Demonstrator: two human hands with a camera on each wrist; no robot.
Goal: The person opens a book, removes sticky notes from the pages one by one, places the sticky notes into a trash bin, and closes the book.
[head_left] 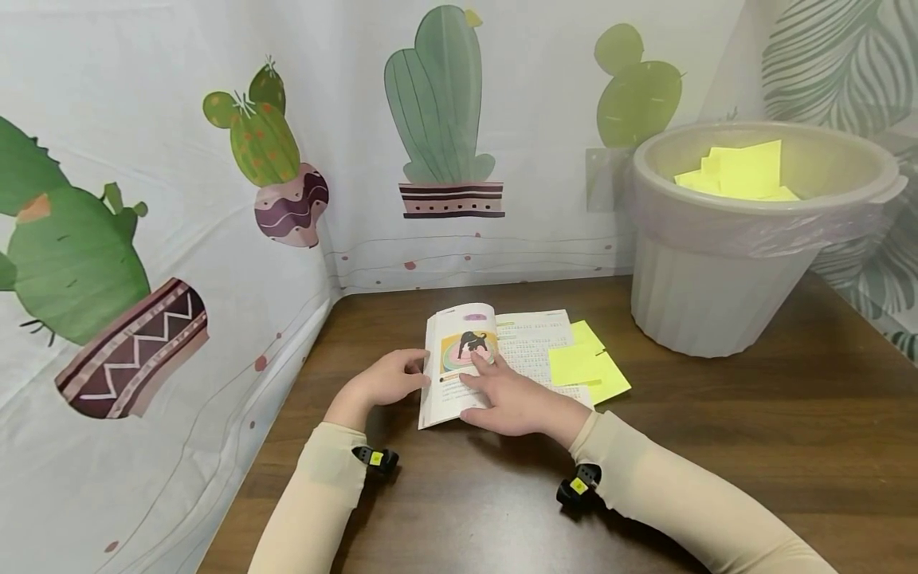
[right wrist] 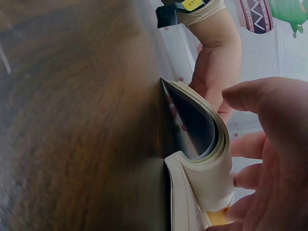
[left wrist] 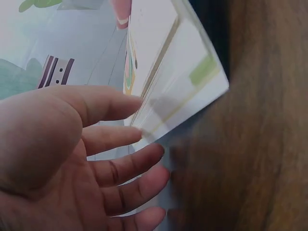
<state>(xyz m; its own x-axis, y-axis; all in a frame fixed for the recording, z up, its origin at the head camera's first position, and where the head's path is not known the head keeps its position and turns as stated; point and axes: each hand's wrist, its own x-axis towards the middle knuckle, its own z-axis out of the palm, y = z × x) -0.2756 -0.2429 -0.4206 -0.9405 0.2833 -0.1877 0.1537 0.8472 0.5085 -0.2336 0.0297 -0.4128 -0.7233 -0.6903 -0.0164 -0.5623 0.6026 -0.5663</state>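
An open book (head_left: 459, 399) lies on the table, its left-hand pages bowed upward and showing a picture of a dark animal. At its left edge my left hand (head_left: 390, 376) has thumb and fingers loosely spread. The left wrist view puts the thumb and index tips of that hand (left wrist: 53, 144) at the page edges (left wrist: 159, 96). My right hand (head_left: 519, 399) rests on the picture page with fingers extended. From the right wrist, the fingers of this hand (right wrist: 274, 159) lie against the curved pages (right wrist: 211, 178). Yellow paper sheets (head_left: 584, 363) overlap the right-hand page.
A large pale bin (head_left: 717, 295) with a plastic liner stands at the right, with several yellow papers (head_left: 749, 171) inside. Behind the wooden table (head_left: 466, 510) hangs a cactus-print cloth (head_left: 545, 239). Each wrist carries a black camera.
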